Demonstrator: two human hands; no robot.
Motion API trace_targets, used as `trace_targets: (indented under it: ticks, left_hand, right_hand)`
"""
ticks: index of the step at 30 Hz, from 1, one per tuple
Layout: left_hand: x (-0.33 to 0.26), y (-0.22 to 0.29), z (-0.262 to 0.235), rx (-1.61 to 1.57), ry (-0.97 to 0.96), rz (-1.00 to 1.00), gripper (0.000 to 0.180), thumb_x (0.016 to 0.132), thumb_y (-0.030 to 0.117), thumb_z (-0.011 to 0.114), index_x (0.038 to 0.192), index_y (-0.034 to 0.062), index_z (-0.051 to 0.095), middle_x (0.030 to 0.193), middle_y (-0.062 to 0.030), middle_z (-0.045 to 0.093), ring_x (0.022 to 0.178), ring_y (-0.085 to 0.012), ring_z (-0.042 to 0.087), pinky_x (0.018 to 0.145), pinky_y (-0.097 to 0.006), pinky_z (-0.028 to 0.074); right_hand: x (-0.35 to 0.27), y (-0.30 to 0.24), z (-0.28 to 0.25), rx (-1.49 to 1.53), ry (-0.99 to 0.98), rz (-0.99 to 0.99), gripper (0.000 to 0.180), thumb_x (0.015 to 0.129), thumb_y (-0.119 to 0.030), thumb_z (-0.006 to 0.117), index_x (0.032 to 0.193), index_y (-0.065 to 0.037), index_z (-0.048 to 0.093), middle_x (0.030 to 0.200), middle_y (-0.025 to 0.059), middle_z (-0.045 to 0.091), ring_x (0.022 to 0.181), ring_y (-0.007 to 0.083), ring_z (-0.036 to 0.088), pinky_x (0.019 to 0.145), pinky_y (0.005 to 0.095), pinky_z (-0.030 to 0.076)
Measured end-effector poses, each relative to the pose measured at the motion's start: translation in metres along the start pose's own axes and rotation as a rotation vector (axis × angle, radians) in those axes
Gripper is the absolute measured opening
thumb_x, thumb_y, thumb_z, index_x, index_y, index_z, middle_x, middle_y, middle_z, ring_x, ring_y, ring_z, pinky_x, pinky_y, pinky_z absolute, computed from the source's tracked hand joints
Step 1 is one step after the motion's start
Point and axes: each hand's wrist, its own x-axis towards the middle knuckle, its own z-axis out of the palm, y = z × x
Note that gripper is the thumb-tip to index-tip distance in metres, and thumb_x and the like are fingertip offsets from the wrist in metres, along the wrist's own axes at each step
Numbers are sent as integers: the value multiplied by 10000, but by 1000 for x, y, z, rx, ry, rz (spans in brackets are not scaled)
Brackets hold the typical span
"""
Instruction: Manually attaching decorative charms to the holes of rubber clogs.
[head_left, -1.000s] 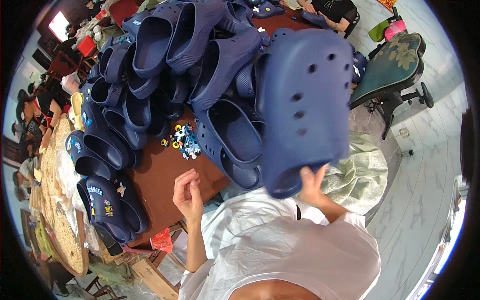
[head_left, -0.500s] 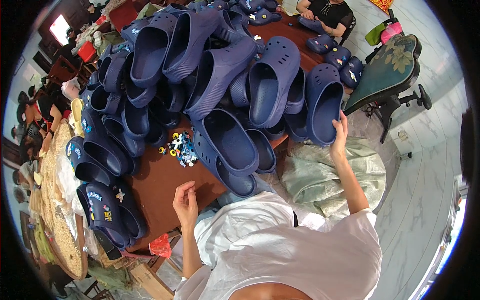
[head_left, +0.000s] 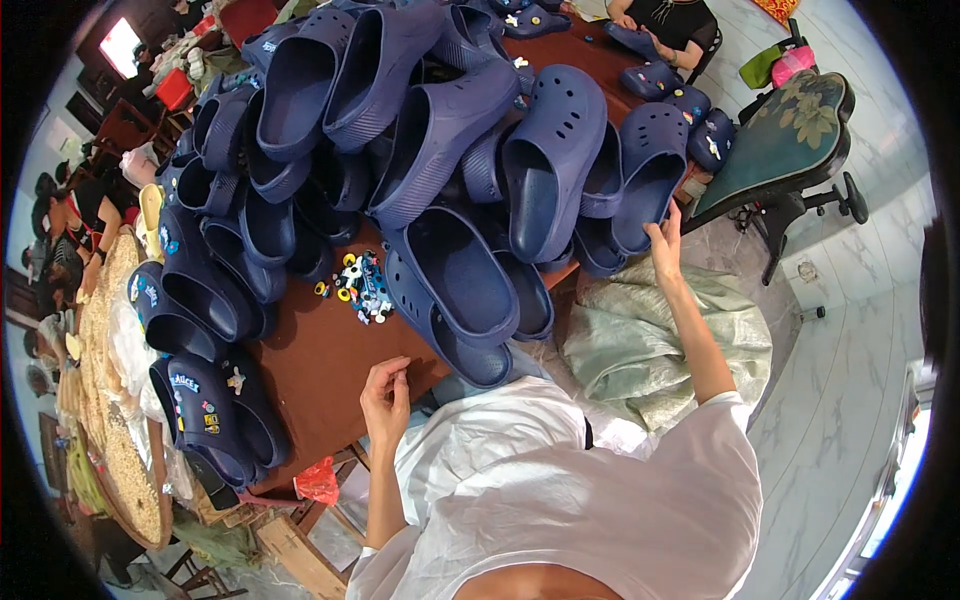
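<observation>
My right hand grips the near heel end of a navy clog at the right side of the heap, thumb on the rim. That clog leans beside another navy clog with its opening facing me. My left hand is above the near edge of the table, fingers curled in against the thumb; whatever they hold, if anything, is hidden. Just beyond it lies a small pile of colourful shoe charms on the brown tabletop. A pair of clogs sits close to my lap, right of the charms.
Clogs with charms fitted line the table's left edge. A green office chair stands right, near a pale sack. Across the table another person's hand holds a clog. A round tray of pale pieces is left.
My right hand has moved the held clog a little farther away, in against its neighbours. My left hand has shifted slightly right, its fingers curled in more.
</observation>
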Motion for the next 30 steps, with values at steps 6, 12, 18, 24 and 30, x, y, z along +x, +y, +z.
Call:
trace_targets:
  ticks: [6,12,18,24,30]
  left_hand:
    - [3,-16,1,16,24,57,182,947,28,563,1080,23,687,1086,-111,676,931,-180,662,803,-286,530]
    - [2,-11,2,48,0,37,187,942,28,565,1083,21,687,1076,-110,677,901,-188,659,790,-296,530]
    - [3,-4,1,78,-28,7,187,938,28,565,1080,19,687,1069,-108,677,876,-176,648,780,-293,527]
    - [3,-12,2,93,-19,34,194,936,28,562,1081,31,692,1061,-105,679,885,-192,651,764,-297,519]
    - [7,-14,5,82,-12,18,189,940,37,567,1082,31,691,1048,-105,681,899,-201,656,777,-313,513]
  right_hand:
    - [-10,25,-9,-138,-23,-2,611,899,-90,595,1457,-24,355,1215,119,584,1106,203,542,1017,310,398]
    - [-17,12,-1,-69,72,147,456,941,-177,601,1323,28,460,1237,108,586,1114,202,541,1016,320,400]
    - [-35,47,-22,-26,211,227,420,938,-182,595,1287,22,478,1169,117,596,1078,199,552,971,325,430]
    - [-70,-25,19,47,113,378,526,928,-173,674,1305,-8,345,1227,141,533,1051,176,569,733,327,543]
    - [-68,-40,24,56,80,478,530,931,-355,670,1275,-53,402,1268,83,518,1089,163,539,840,393,504]
